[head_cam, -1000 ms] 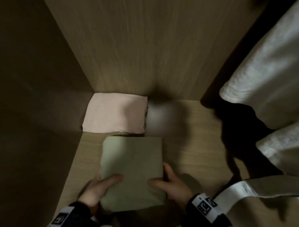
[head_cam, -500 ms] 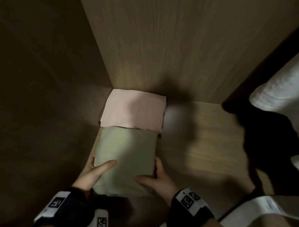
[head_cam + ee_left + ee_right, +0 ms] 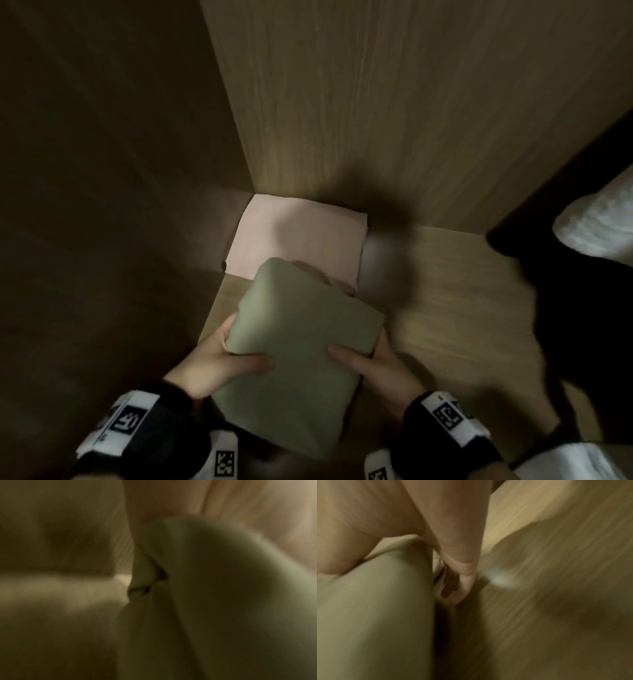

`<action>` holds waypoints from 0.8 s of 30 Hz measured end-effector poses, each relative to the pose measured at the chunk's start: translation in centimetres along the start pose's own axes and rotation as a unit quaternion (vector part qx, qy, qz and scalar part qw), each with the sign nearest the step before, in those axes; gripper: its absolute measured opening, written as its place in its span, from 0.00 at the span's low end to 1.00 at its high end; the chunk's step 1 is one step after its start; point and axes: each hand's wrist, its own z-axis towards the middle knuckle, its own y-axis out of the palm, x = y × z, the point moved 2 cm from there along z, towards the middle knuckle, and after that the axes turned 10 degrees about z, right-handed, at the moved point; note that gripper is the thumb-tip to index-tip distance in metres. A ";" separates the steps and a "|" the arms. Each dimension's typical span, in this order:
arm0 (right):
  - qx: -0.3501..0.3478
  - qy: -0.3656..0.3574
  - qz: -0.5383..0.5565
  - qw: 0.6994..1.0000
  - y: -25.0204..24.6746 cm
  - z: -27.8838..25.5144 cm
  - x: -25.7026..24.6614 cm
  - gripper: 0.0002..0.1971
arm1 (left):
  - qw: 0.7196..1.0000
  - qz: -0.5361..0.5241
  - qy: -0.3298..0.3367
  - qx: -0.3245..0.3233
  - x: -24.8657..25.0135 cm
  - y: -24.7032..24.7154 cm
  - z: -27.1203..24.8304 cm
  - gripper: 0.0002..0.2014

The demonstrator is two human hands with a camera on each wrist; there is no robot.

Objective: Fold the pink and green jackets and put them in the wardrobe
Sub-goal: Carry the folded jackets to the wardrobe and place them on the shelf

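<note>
A folded pink jacket (image 3: 298,240) lies flat in the back left corner of the wardrobe shelf (image 3: 462,308). The folded green jacket (image 3: 301,342) is lifted and tilted, its far edge overlapping the pink one's front edge. My left hand (image 3: 222,363) grips its left side, thumb on top. My right hand (image 3: 373,366) grips its right side, thumb on top and fingers underneath. In the left wrist view the green jacket (image 3: 223,588) fills the right half, blurred. In the right wrist view my fingers (image 3: 462,574) curl under the green jacket (image 3: 376,608).
The wardrobe's wooden back wall (image 3: 376,120) and dark left side wall (image 3: 102,171) box in the corner. White cloth (image 3: 603,226) hangs at the right edge, with more white cloth (image 3: 565,459) at the lower right. Bare shelf lies right of the jackets.
The green jacket lay flat on the shelf in front of the pink one; now both hands have lifted it, turned it and brought its far edge over the pink jacket.
</note>
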 end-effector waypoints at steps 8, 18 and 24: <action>-0.071 -0.025 -0.231 0.970 -1.6 0.4 -2.5 0.48 | 0.949 0.296 0.032 -0.108 2.7 0.1 0.8 0.36; -0.177 0.055 -0.248 0.951 0.9 1.0 -2.8 0.45 | 0.872 0.461 0.050 -0.156 3.3 0.8 1.4 0.36; -0.057 0.009 -0.174 0.983 1.6 1.3 -1.1 0.33 | 0.796 0.594 0.084 0.081 3.3 -0.6 2.2 0.32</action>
